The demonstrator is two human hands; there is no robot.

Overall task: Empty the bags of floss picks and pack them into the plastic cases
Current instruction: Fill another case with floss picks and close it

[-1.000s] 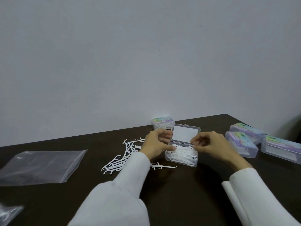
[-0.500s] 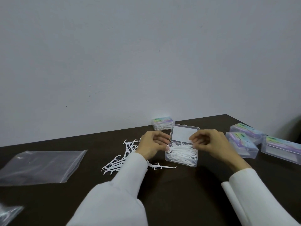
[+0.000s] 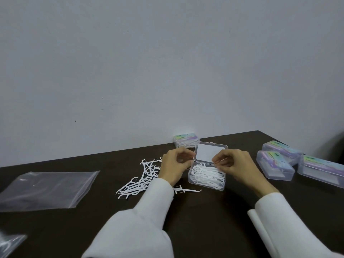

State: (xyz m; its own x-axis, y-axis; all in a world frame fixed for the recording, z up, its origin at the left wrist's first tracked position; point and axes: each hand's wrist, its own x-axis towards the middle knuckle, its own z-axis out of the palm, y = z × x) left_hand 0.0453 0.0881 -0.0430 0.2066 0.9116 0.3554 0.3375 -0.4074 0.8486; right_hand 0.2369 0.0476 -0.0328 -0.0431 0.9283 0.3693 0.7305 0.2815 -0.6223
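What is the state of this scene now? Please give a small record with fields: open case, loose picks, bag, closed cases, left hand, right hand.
open case: clear case in front of the person, lid raised, filled with white floss picks
loose picks: pile on the dark table, left of the open case
bag: flat clear bag far left, looks emptied
closed cases: one by the wall, three at right
left hand: at the open case's left edge, fingers curled; grip unclear
right hand: at the lid's right edge, fingers curled; grip unclear
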